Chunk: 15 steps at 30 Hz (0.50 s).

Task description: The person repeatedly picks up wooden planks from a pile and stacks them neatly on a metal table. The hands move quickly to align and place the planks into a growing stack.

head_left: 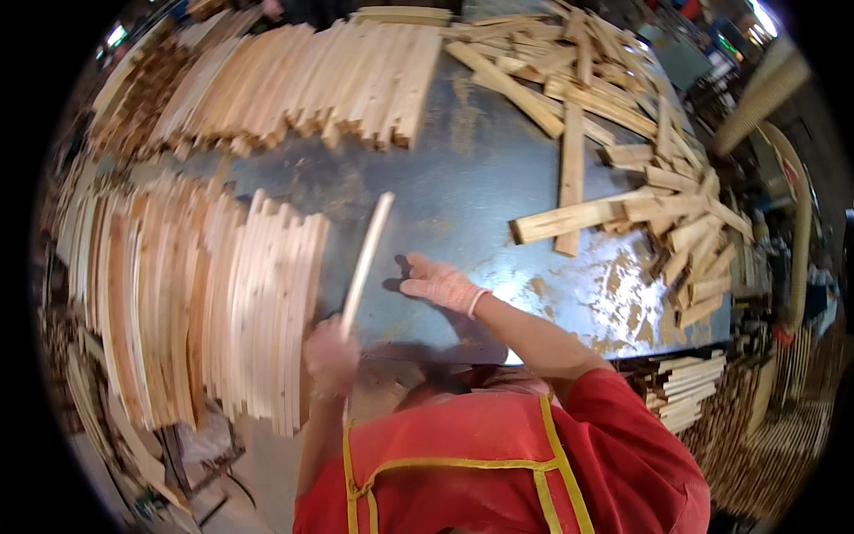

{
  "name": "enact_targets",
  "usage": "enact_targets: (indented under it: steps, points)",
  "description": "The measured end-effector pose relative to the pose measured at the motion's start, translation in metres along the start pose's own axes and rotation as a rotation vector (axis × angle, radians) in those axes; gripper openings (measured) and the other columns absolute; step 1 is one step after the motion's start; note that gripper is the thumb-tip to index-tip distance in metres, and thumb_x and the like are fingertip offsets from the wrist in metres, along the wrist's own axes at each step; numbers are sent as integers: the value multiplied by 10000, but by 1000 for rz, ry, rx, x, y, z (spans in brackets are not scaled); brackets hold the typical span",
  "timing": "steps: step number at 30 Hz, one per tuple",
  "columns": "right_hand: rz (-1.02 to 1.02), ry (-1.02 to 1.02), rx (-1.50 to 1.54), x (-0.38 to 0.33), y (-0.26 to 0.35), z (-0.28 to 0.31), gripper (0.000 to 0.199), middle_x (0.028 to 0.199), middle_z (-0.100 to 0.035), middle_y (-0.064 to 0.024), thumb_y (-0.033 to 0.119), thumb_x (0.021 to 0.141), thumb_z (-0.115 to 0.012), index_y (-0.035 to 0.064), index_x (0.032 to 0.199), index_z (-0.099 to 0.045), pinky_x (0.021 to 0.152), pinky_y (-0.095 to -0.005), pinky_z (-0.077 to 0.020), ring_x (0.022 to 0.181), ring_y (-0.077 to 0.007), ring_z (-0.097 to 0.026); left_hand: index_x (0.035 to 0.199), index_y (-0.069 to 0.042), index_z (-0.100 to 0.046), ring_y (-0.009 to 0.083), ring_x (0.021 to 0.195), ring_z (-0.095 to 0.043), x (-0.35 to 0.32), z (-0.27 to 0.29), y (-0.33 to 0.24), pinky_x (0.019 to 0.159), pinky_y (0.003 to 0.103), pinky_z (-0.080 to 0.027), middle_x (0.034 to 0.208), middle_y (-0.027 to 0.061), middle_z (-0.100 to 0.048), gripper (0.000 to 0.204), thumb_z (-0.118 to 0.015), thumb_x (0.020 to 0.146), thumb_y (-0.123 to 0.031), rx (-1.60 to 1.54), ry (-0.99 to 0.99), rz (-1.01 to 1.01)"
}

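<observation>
My left hand (pixel 333 356), blurred and gloved, is closed round the near end of a narrow pale wooden strip (pixel 368 256). The strip slants up and away over the table, just right of a row of similar strips (pixel 276 311) laid side by side. Over the metal tabletop (pixel 418 205) is my right hand (pixel 442 284) in a pinkish knitted glove. Its fingers point left, apart from the strip, and nothing shows in them. A shadow lies on the table beside these fingertips.
Another row of wooden strips (pixel 365 76) lies at the far left. Jumbled short boards (pixel 623 116) cover the far right, one long board (pixel 569 182) jutting toward the middle. Stacked timber (pixel 689 392) stands below the right edge. A ribbed hose (pixel 796 258) hangs beyond it.
</observation>
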State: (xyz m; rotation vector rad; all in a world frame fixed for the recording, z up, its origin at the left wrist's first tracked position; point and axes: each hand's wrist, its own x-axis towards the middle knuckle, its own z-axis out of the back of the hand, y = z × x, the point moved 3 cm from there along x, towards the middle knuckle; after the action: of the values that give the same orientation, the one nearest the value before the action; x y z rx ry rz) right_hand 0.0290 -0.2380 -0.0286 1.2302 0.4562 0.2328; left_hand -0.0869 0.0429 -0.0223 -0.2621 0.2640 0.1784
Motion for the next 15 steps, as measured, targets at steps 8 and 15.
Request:
enact_targets:
  steps: [8, 15]
  points:
    - [-282, 4, -1452, -29, -29, 236, 580, 1474, -689, -91, 311, 978, -721, 194, 1531, -591, 1171, -521, -438, 1426, -356, -599, 1763, -120, -285, 384, 1667, -293, 0, 7, 45, 1326, 613, -261, 1785, 148, -356, 920, -699, 988, -392, 491, -116, 190]
    - [340, -12, -1203, -68, 8, 154, 413, 1250, -769, -52, 375, 890, -811, 217, 1267, -757, 1055, -557, -492, 1248, -288, -692, 1674, -99, -460, 368, 1610, -375, 12, -25, -167, 1308, 572, -286, 1710, 155, -452, 909, -794, 918, -478, 96, -229, -437]
